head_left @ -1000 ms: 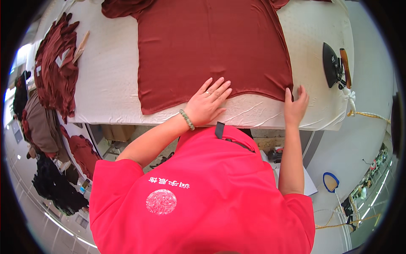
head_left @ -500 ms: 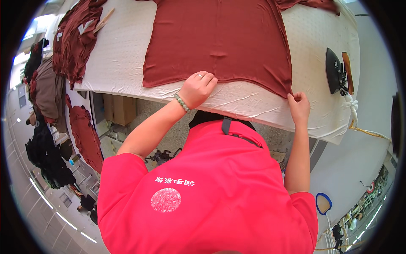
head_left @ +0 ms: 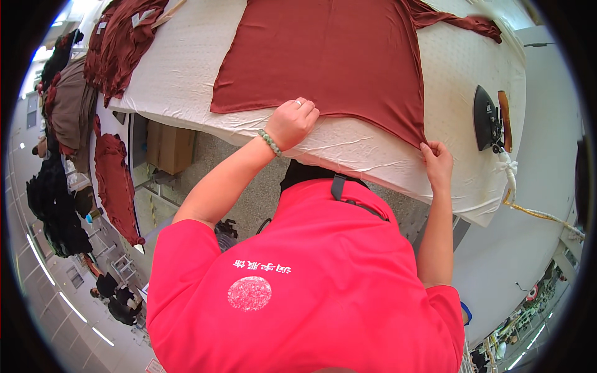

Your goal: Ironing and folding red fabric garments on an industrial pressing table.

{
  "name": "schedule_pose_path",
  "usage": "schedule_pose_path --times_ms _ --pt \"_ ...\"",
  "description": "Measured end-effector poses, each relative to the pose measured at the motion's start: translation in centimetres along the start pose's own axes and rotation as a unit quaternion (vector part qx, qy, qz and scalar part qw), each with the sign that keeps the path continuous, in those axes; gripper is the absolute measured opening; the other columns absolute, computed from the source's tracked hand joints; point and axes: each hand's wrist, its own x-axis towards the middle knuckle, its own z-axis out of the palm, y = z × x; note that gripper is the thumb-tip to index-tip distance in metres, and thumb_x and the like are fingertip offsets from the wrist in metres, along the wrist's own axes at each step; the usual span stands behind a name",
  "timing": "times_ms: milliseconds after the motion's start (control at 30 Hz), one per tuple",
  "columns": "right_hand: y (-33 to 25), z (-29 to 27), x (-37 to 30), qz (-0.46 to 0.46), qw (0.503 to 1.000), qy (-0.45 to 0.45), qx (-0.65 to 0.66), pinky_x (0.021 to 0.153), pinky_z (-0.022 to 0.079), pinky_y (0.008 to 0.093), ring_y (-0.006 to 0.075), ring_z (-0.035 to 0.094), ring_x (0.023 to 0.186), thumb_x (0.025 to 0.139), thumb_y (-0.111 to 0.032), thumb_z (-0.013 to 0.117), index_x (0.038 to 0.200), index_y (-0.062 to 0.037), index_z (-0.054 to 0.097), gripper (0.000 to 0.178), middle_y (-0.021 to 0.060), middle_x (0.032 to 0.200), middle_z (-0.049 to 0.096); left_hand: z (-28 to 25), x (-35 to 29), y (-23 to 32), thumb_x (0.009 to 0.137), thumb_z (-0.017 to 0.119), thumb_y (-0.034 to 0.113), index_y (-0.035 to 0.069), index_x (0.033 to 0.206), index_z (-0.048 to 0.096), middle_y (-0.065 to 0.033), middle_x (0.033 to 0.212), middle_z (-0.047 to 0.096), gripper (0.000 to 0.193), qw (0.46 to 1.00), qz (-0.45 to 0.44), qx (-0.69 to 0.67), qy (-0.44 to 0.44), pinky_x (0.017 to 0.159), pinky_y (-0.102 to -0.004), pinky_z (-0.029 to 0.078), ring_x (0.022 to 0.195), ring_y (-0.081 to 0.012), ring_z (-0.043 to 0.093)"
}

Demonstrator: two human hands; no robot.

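A dark red, silky shirt (head_left: 329, 59) lies spread on the white padded table (head_left: 168, 68), its hem toward me and one sleeve stretching to the far right. My left hand (head_left: 292, 124), wearing a ring and a green bead bracelet, pinches the hem near its middle. At the right end of the hem, my right hand (head_left: 439, 165) grips the corner between thumb and fingers. The cloth between my hands looks drawn out, with its edge slanting down to the right.
A black iron (head_left: 484, 118) with a brown handle stands on the table's right, its wrapped hose (head_left: 510, 177) hanging over the edge. More dark red garments (head_left: 127, 46) are heaped at the far left. Below the table sits a cardboard box (head_left: 171, 146). People are in the left background.
The small creases in the middle of the shirt have smoothed out, and the hem between my hands looks straighter. Both hands keep their hold; the whole view has turned slightly.
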Motion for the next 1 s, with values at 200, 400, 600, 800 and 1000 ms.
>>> schedule_pose_path --times_ms 200,400,600,800,1000 --pt "1.1 0.6 0.6 -0.076 0.993 0.042 -0.075 0.058 0.045 0.0229 0.006 0.055 0.065 0.094 -0.017 0.073 0.096 -0.0019 0.068 0.016 -0.0011 0.079 0.066 0.1 -0.2 0.0 0.074 0.067 0.01 0.007 0.088 0.061 -0.0057 0.089 0.062 0.015 1.0 0.001 0.003 -0.01 0.075 -0.0343 0.052 0.083 -0.0217 0.064" --pt "0.2 0.5 -0.3 -0.074 0.994 0.059 -0.046 0.069 0.05 0.0263 0.01 0.063 0.073 0.092 -0.02 0.074 0.098 0.0 0.069 0.021 0.0035 0.081 0.071 0.1 -0.3 0.1 0.075 0.068 0.01 0.007 0.089 0.062 -0.0057 0.09 0.062 0.016 1.0 0.007 0.0 -0.01 0.076 -0.0345 0.052 0.084 -0.0215 0.064" --pt "-0.4 0.6 -0.4 -0.005 0.994 0.066 -0.09 0.063 0.05 0.0267 0.0112 0.063 0.067 0.094 -0.021 0.074 0.096 -0.0006 0.069 0.021 0.0031 0.077 0.069 -0.5 0.2 0.4 0.077 0.067 0.009 0.007 0.091 0.063 -0.006 0.093 0.064 0.014 1.0 -0.005 -0.017 -0.013 0.078 -0.0346 0.054 0.088 -0.0222 0.066" --pt "-2.9 -0.3 -0.7 0.14 0.989 -0.041 -0.029 0.057 0.047 0.0234 0.007 0.057 0.061 0.096 -0.023 0.072 0.092 -0.0028 0.068 0.021 0.001 0.072 0.065 -1.0 0.6 0.4 0.078 0.065 0.008 0.007 0.092 0.064 -0.0055 0.094 0.065 0.014 1.0 -0.012 -0.018 -0.023 0.076 -0.0335 0.055 0.09 -0.0217 0.067" --pt "-1.8 -3.4 0.2 0.034 0.993 -0.113 0.01 0.055 0.045 0.0239 0.0073 0.056 0.059 0.097 -0.023 0.071 0.086 -0.0038 0.064 0.024 -0.0004 0.067 0.062 -0.3 -0.3 -0.4 0.077 0.063 0.01 0.008 0.087 0.062 -0.005 0.091 0.063 0.01 0.999 0.029 0.001 -0.023 0.07 -0.0305 0.055 0.086 -0.0192 0.066"
